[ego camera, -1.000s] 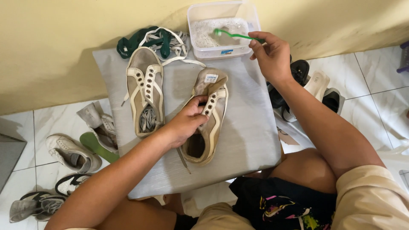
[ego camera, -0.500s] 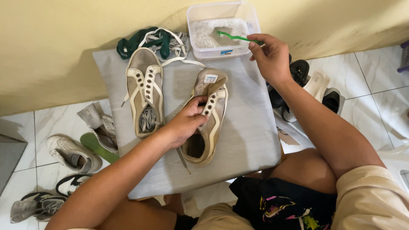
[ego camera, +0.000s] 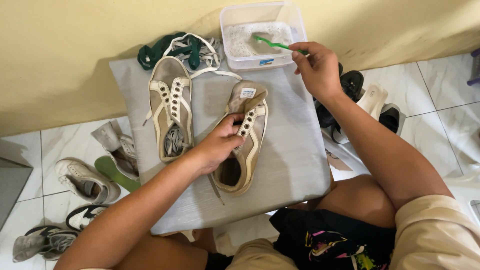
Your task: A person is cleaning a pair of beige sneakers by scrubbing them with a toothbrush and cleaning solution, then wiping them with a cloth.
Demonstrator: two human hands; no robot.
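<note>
head view: left hand (ego camera: 220, 145) pinches side of tan shoe (ego camera: 245, 142) on grey board (ego camera: 295, 150) — soft, light, floppy, best held by stiff edge. right hand (ego camera: 317, 67) grips thin green brush (ego camera: 272, 44), tip in soapy tub (ego camera: 262, 35) — wet, slippery.

Left forearm enters from lower left, angled up and rightward. Left hand (ego camera: 220, 145) palm down, fingers curled in a light grip, thumb tucked forward. Right arm bent at elbow, forearm running up and leftward from lower right. Right hand (ego camera: 317, 67) raised, wrist slightly flexed, thumb and forefinger pinched together. Bare thigh below, between arms.
</note>
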